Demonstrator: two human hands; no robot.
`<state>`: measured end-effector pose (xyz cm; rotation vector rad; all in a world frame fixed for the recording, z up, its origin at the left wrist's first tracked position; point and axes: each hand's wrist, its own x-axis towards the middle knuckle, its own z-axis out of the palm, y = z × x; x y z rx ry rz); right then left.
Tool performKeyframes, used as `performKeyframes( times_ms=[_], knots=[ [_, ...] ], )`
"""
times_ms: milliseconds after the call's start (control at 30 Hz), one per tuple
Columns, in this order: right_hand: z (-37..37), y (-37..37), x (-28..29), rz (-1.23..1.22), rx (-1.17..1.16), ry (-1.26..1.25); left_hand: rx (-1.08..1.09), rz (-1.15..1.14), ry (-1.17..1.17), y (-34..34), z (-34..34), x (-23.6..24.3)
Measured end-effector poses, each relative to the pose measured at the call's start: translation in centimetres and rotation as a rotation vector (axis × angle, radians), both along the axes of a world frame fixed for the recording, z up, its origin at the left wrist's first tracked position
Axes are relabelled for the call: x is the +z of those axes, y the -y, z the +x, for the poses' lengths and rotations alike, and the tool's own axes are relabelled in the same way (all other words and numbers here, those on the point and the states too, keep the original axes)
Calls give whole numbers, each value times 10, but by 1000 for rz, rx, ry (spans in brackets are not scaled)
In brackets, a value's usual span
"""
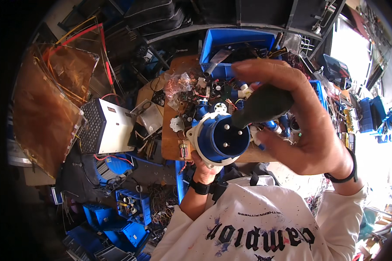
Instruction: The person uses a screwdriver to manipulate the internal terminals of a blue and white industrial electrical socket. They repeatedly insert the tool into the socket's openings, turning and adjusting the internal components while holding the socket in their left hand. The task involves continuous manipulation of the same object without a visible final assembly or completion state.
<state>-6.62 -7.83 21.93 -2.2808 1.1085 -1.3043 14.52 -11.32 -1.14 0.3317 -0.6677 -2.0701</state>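
Observation:
My left hand grips a large blue industrial plug inlet with a white flange from below and behind. Its round mouth faces up, showing three metal pins inside. Above it, my right hand curls around a dark, bulb-shaped screwdriver handle. The handle narrows toward the inlet's rim; its shaft and tip are hidden from this view. Thumb and forefinger stand apart, with the handle lying between them against the palm side. Both wrists wear dark bands.
A wooden table carries loose connector parts, wires and clear plastic bags. At its back stands a blue bin. A white metal box and brown sheet panels are on the left. Lower left, blue crates hold small parts.

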Motion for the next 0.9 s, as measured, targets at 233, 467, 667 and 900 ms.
performKeyframes(
  times_ms=[233,467,667,900],
  knots=[
    [-1,-13,5,72,-141,-49,-39,-9,-2,-5,2,-9],
    [-8,-10,4,-66,89,69,-64,27,-59,-7,4,-8],
    [-14,-18,15,-143,49,-27,-36,-24,-50,-11,8,-11],
    [-39,-44,7,-177,-125,243,4,-123,179,12,18,-14]
  ],
)
